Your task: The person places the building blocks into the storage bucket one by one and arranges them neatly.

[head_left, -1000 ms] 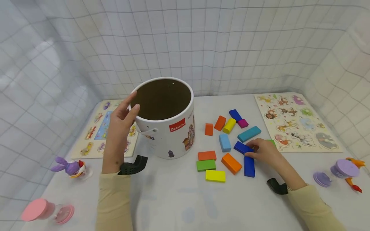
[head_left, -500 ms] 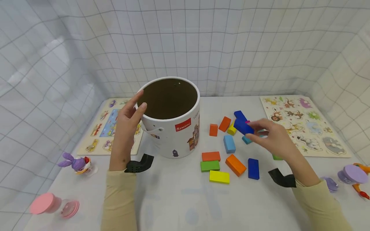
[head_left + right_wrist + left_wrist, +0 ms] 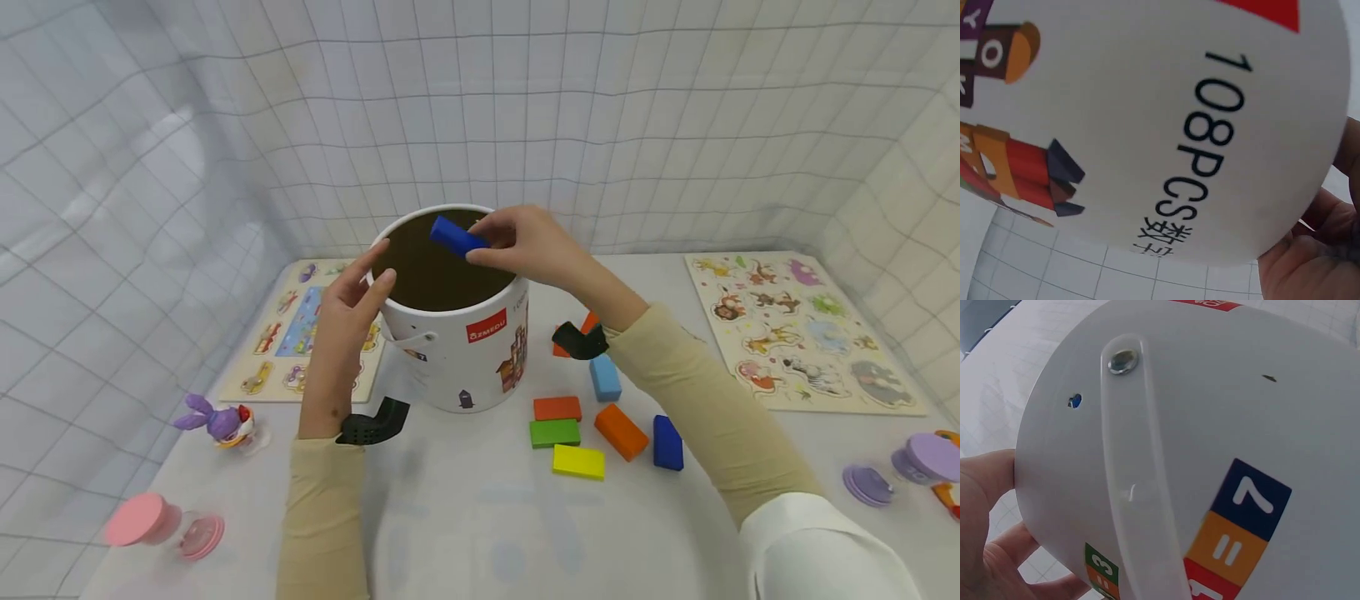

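A white bucket (image 3: 435,358) with a red label and printed buildings stands upright on the table. My left hand (image 3: 348,304) holds its left rim, thumb and forefinger at the edge; the left wrist view shows the fingers (image 3: 1013,544) against the bucket's side. Over the bucket's mouth, my right hand (image 3: 532,242) pinches a blue block (image 3: 456,237) between thumb and fingers. In the right wrist view, the bucket's printed wall hides the block. Inside the bucket it looks dark, and its bottom cannot be seen.
Right of the bucket lie red (image 3: 557,408), green (image 3: 555,433), yellow (image 3: 578,462), orange (image 3: 622,432), light blue (image 3: 605,378) and blue (image 3: 667,442) blocks. Puzzle boards stand left (image 3: 255,350) and right (image 3: 806,333). The right sleeve (image 3: 712,408) covers other blocks.
The right hand picked up a blue block from the table and carried it left and up to above the bucket's opening. The left hand keeps its place on the rim.
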